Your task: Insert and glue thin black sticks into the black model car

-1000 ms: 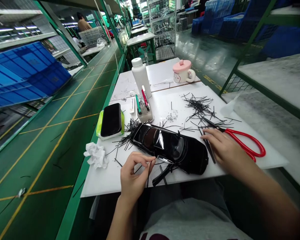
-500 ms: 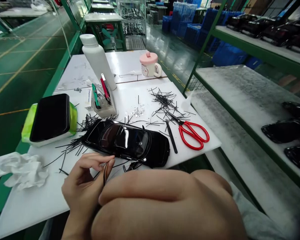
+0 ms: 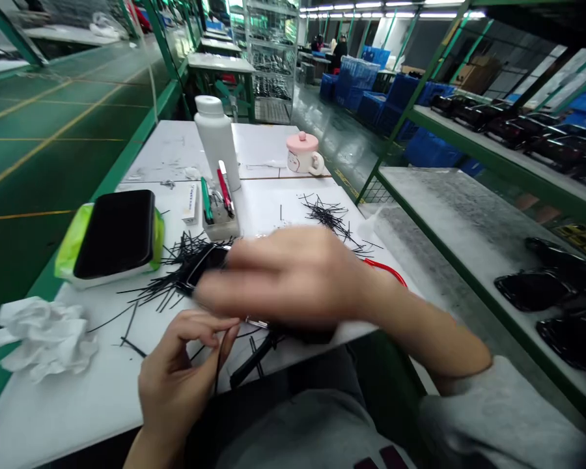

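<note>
At the table's near edge, my left hand (image 3: 183,365) pinches a thin black strip (image 3: 219,370) between thumb and fingertips; the strip hangs down along the thumb. My right hand (image 3: 293,277) is smeared by motion above the black model car (image 3: 200,268) and hides most of it. Whether the right hand holds anything does not show. Just right of my left hand lies a dark elongated piece (image 3: 254,361). Loose black strips (image 3: 163,286) spread out at the car's left end, and a second heap of strips (image 3: 328,213) lies beyond the right hand.
Red-handled scissors (image 3: 389,267) are partly hidden behind my right arm. A pen holder (image 3: 221,225), white bottle (image 3: 217,140) and lidded mug (image 3: 301,156) stand farther back. On the left are a phone (image 3: 116,234) and crumpled tissue (image 3: 46,339). A shelf (image 3: 439,195) with black car parts runs along the right.
My right hand has risen from the near edge, beside the left hand, to above the car. The left hand keeps its pinch on the strip. The view has tilted up.
</note>
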`<state>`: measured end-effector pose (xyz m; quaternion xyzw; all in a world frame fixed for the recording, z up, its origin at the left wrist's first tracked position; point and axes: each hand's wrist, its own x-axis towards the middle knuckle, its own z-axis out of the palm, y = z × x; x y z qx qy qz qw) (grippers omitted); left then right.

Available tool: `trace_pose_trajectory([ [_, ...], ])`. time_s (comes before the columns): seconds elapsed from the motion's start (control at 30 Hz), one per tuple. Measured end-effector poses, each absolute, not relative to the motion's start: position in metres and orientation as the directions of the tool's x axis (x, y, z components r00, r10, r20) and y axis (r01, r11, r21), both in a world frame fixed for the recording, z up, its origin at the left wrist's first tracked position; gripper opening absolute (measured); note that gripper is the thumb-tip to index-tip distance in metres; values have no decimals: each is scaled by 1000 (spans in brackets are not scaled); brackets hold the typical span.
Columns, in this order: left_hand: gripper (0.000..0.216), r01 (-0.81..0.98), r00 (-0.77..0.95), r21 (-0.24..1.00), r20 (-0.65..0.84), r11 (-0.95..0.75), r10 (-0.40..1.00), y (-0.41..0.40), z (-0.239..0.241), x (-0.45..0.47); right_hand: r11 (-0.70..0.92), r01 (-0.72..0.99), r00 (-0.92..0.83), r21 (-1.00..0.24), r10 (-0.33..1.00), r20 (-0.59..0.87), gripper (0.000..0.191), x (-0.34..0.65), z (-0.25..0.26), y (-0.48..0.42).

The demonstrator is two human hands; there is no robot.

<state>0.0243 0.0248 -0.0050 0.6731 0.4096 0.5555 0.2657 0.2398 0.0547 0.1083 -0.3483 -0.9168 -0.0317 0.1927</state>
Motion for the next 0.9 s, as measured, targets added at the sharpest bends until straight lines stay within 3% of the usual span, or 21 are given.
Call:
trace_pose_trajectory([
  [0.1,26,239,102,779,573,-579,813,25,-6,22,533,842,-517,-83,842,155,32,242,92,121],
  [0.3,25,244,93,781,572,-576,815,23,-3,21,583,811,-585,-44,811,-25,14,225,46,195],
  [0.43,22,170,-20,864,485,-475,875,17,-3,25,646,762,-646,-41,755,-108,19,221,40,206],
  [0.73,33,1,-149,959,280,-283,948,12,7,36,657,748,-664,-99,732,-152,21,219,38,204],
  [0.9,30,-76,-170,958,261,-277,950,8,23,44,570,775,-608,-273,790,-79,17,225,43,199],
])
